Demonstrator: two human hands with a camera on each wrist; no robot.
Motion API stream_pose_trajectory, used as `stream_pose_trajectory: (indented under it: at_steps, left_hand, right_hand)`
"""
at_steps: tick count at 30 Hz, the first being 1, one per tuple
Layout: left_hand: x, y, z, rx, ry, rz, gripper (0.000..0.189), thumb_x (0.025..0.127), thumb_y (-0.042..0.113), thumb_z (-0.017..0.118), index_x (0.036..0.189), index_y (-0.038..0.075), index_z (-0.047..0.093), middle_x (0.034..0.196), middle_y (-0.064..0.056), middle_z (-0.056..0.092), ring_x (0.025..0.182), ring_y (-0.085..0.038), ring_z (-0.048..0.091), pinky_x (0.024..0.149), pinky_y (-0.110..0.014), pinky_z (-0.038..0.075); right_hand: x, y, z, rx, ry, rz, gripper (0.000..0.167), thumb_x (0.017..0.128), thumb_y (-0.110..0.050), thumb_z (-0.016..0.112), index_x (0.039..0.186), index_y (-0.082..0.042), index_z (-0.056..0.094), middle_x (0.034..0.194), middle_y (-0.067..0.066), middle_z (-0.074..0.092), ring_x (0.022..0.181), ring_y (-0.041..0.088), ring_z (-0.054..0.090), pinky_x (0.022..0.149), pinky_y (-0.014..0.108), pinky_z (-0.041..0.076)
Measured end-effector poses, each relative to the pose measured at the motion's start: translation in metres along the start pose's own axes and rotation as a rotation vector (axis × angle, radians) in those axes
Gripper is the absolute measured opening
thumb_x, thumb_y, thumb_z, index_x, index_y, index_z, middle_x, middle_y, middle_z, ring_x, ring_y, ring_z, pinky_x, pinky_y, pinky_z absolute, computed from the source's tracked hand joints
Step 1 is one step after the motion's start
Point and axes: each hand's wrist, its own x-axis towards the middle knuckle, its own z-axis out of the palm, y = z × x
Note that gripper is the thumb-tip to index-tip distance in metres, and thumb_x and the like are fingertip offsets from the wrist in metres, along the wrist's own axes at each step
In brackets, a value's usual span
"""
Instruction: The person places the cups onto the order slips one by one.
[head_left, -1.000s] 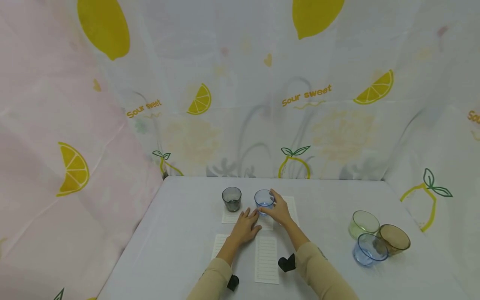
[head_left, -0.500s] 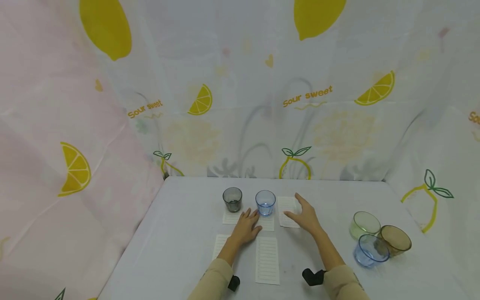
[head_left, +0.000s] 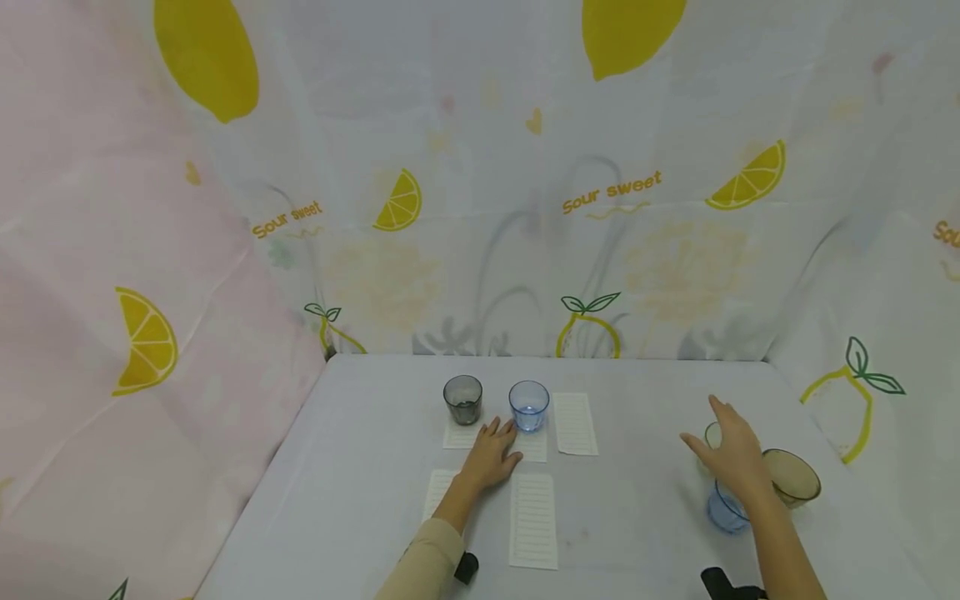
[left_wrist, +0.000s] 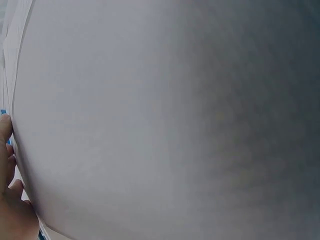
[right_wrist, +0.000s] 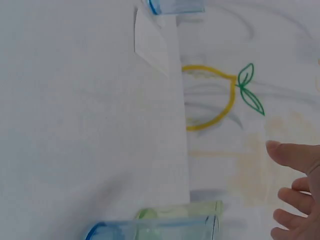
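My left hand (head_left: 489,457) rests on the table with fingers spread, its fingertips by the base of a blue glass (head_left: 529,407) that stands on a lined paper slip (head_left: 531,451). Left of that glass stands a grey glass (head_left: 462,400) on another slip (head_left: 459,437). On the right, my right hand (head_left: 733,457) hovers over a cluster of glasses, thumb and fingers apart, holding nothing. In the cluster are a green glass (head_left: 712,435), partly hidden by the hand, a second blue glass (head_left: 726,510) and an amber glass (head_left: 792,477).
A lined slip (head_left: 575,424) lies right of the blue glass. Two more slips, one near the front (head_left: 533,522) and one partly under the left arm (head_left: 439,488), lie closer. A lemon-print cloth (head_left: 480,208) hangs behind the white table (head_left: 637,542).
My right hand has let go of the blue glass on the slip and swung right to the cluster of glasses. My left hand has stayed in place.
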Motion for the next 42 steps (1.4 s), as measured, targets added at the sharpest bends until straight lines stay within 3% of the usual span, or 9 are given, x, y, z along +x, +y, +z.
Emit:
stream_pose_trajectory:
  at_steps: [3,7,11,17,28,33,37,42]
  left_hand:
    - [0.0,0.001,0.0,-0.001,0.005,0.008,0.046,0.091,0.023,0.059,0.128,-0.004,0.053,0.138,-0.018,0.049,0.131,-0.042,0.037,0.108,-0.056,0.029]
    - [0.0,0.002,-0.003,0.012,-0.003,0.01,0.047,0.091,0.023,0.059,0.128,-0.005,0.053,0.138,-0.018,0.048,0.132,-0.041,0.037,0.108,-0.055,0.029]
    - [-0.001,0.002,-0.005,0.04,-0.031,0.005,0.047,0.092,0.024,0.058,0.129,-0.004,0.052,0.139,-0.017,0.047,0.132,-0.04,0.036,0.109,-0.054,0.029]
    - [-0.002,0.0,-0.008,0.054,-0.063,-0.01,0.049,0.092,0.026,0.057,0.131,-0.003,0.051,0.141,-0.017,0.045,0.134,-0.039,0.035,0.109,-0.055,0.027]
    - [-0.005,-0.006,-0.013,0.041,-0.075,0.0,0.048,0.092,0.023,0.057,0.13,-0.005,0.051,0.14,-0.02,0.045,0.133,-0.043,0.034,0.109,-0.056,0.027]
    - [-0.005,-0.001,-0.012,0.043,-0.069,-0.005,0.051,0.093,0.025,0.056,0.13,-0.009,0.048,0.14,-0.023,0.044,0.132,-0.043,0.035,0.108,-0.056,0.027]
    - [-0.007,0.006,-0.011,0.068,-0.013,0.006,0.05,0.093,0.026,0.056,0.127,-0.011,0.051,0.136,-0.027,0.046,0.13,-0.042,0.039,0.107,-0.057,0.03]
    - [-0.004,0.013,-0.011,0.088,0.161,0.046,0.032,0.09,0.026,0.06,0.107,-0.001,0.065,0.113,-0.016,0.066,0.111,-0.03,0.06,0.102,-0.052,0.039]
  right_hand:
    - [-0.011,0.012,-0.011,-0.021,-0.027,0.058,0.076,0.085,-0.024,0.067,0.133,0.021,0.029,0.131,0.045,0.033,0.121,0.061,0.027,0.092,0.072,0.028]
    - [-0.021,0.027,-0.016,-0.082,-0.031,0.069,0.077,0.084,-0.028,0.068,0.129,0.023,0.033,0.127,0.047,0.035,0.117,0.062,0.031,0.09,0.071,0.03]
    - [-0.027,0.038,-0.016,-0.136,-0.022,0.03,0.076,0.082,-0.031,0.07,0.122,0.026,0.039,0.121,0.048,0.039,0.111,0.063,0.037,0.089,0.069,0.034]
    - [-0.033,0.05,-0.008,-0.107,0.028,-0.014,0.077,0.079,-0.03,0.074,0.118,0.028,0.042,0.116,0.05,0.042,0.106,0.063,0.042,0.087,0.065,0.038]
    - [-0.027,0.05,0.001,-0.041,-0.008,0.065,0.085,0.084,-0.036,0.069,0.13,0.025,0.031,0.127,0.05,0.032,0.115,0.063,0.032,0.092,0.07,0.03]
    - [-0.021,0.047,0.004,-0.086,-0.031,0.069,0.08,0.082,-0.029,0.07,0.127,0.026,0.034,0.123,0.052,0.034,0.111,0.064,0.034,0.089,0.071,0.032]
    - [-0.018,0.046,0.006,-0.129,-0.043,0.085,0.074,0.081,-0.021,0.069,0.124,0.028,0.034,0.119,0.054,0.034,0.109,0.067,0.034,0.088,0.072,0.034]
    - [-0.013,0.044,0.004,-0.159,-0.075,0.12,0.073,0.082,-0.019,0.067,0.124,0.028,0.032,0.118,0.056,0.032,0.109,0.068,0.033,0.089,0.071,0.034]
